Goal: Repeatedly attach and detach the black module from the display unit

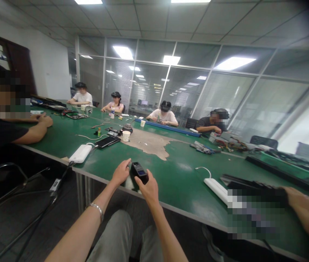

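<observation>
My right hand (150,185) grips a small black box-shaped device (139,171) with a small dark screen on its upper face, just above the table's near edge. The device's exact kind does not show. Just left of it is my left hand (121,172), its fingers drawn together and pointing forward. What they hold, if anything, is too small to tell. A metal bracelet circles the left wrist. Both hands are over the green table (181,182).
Left of my hands lie a white power strip (80,153) and a black phone (105,141); a paper cup (126,136) stands beyond. To the right are another white power strip (217,191) and a co-worker's hand (297,200). Several people sit around the table.
</observation>
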Demonstrator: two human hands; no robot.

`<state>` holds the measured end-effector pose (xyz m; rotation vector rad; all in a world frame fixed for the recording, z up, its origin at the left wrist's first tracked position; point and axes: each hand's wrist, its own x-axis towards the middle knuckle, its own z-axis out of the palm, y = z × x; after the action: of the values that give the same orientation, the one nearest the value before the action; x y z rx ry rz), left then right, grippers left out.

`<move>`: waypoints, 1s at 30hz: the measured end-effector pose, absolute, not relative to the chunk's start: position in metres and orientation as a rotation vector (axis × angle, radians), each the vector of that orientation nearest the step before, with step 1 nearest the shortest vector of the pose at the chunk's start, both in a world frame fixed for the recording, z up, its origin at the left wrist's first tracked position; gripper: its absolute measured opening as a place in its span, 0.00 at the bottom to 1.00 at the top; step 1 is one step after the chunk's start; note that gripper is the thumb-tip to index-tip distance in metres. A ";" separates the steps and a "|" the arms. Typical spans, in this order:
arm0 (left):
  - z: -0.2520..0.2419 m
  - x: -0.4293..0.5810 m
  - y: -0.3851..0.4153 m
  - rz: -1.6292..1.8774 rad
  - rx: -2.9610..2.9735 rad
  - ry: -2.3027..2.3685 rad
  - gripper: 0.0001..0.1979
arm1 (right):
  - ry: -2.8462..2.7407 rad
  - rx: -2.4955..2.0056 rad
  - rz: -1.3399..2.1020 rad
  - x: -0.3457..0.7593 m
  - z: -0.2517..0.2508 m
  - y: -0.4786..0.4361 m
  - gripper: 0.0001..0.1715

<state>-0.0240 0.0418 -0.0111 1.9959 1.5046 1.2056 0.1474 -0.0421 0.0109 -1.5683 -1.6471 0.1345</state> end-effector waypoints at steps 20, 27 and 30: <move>-0.010 -0.021 0.039 1.207 2.017 1.542 0.26 | -1.493 -1.340 0.286 0.141 0.046 -0.041 0.25; -0.010 -0.022 0.038 1.230 2.073 1.538 0.23 | -1.328 -1.366 0.318 0.176 0.045 -0.024 0.30; -0.009 -0.022 0.038 1.230 2.101 1.516 0.22 | -1.314 -1.444 0.285 0.190 0.026 -0.021 0.30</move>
<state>-0.0222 0.0381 -0.0088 2.1013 1.5162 1.2298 0.1902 -0.0212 0.0256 -1.4438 -1.3140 0.2854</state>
